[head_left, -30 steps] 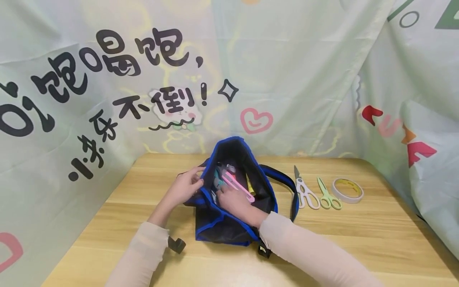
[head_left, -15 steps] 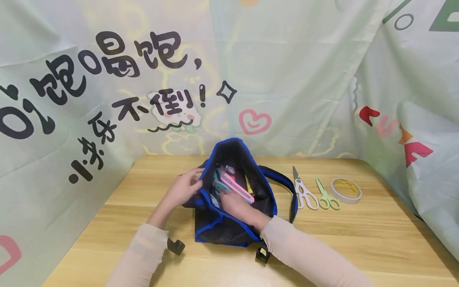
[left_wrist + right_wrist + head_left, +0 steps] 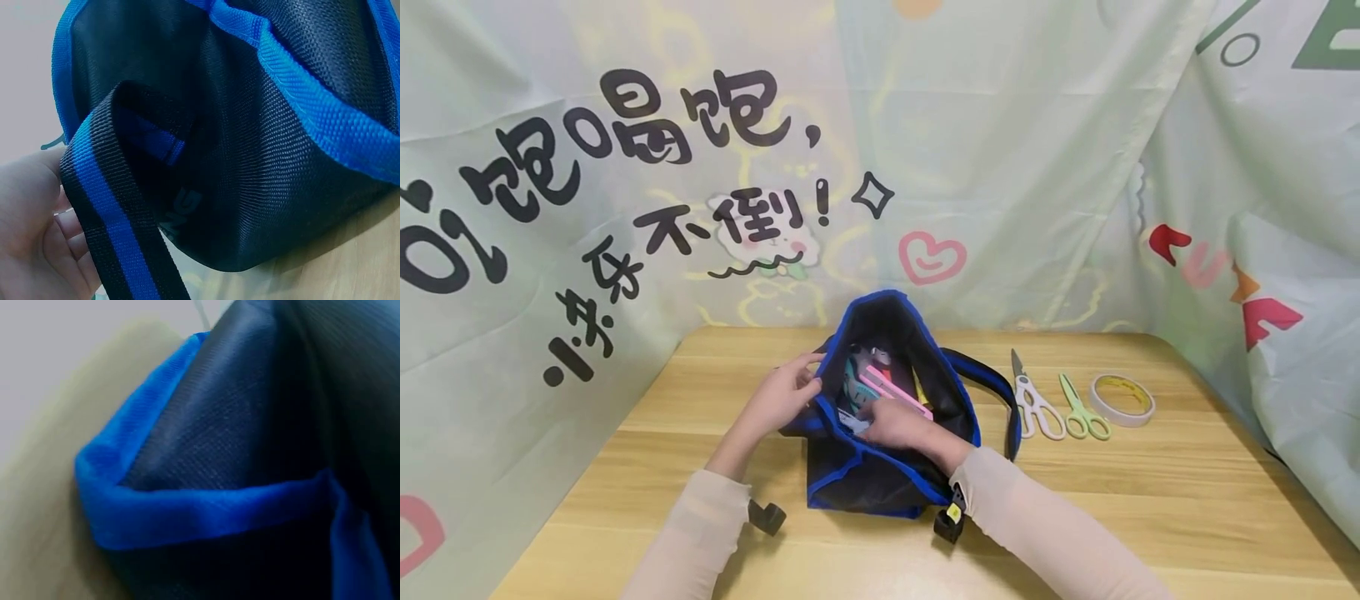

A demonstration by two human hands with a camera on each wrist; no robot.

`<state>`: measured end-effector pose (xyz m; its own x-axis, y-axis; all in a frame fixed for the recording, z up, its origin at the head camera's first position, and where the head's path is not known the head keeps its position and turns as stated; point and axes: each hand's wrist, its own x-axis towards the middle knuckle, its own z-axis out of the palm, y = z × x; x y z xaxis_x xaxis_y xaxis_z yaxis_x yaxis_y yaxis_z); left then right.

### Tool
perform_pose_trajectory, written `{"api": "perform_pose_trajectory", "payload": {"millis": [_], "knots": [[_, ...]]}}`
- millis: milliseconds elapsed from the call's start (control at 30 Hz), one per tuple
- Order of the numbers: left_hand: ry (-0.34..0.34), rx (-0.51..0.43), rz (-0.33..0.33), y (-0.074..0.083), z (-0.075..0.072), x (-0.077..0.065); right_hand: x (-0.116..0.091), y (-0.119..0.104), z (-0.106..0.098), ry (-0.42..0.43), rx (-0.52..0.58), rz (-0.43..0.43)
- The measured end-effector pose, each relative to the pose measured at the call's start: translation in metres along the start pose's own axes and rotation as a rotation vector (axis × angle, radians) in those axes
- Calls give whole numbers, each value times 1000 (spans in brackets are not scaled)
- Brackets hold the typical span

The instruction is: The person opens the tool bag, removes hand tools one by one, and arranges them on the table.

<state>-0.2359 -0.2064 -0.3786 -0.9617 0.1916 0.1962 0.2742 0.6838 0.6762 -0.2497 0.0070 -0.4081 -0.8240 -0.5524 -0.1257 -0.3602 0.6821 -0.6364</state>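
A black tool bag with blue trim stands with its mouth open at the middle of the table. The left hand grips its left side by the rim; in the left wrist view a black-and-blue strap hangs in front of that hand. Inside the mouth is the right hand, its fingertips at a pale, whitish item whose kind is unclear. Whether the fingers pinch it is hidden. Beside them in the bag lie a pink utility knife and a teal object. The right wrist view shows only bag fabric.
Right of the bag on the wooden table lie white-handled scissors, small green scissors and a tape roll. The bag's strap loops toward the scissors. Printed cloth hangs behind.
The right hand has risen slightly inside the bag, and more of the pale item shows at its fingertips. The left hand stays at the rim.
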Motion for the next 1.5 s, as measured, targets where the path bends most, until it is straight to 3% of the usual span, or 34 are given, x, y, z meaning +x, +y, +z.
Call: {"api": "perform_pose_trajectory", "payload": {"millis": [167, 533, 733, 900, 1167, 1500], "knots": [[-2, 12, -5, 0, 1, 0, 3, 6, 0, 7, 116, -1], [6, 14, -7, -1, 1, 0, 2, 6, -7, -103, 99, -35], [5, 10, -7, -1, 1, 0, 0, 4, -10, -174, 28, -41], [6, 5, -6, -3, 1, 1, 0, 5, -12, -202, 94, -33], [12, 0, 12, -2, 0, 1, -1, 8, -21, -90, 244, -47], [3, -3, 7, -4, -2, 2, -12, 13, -44, -35, 308, -22]]}}
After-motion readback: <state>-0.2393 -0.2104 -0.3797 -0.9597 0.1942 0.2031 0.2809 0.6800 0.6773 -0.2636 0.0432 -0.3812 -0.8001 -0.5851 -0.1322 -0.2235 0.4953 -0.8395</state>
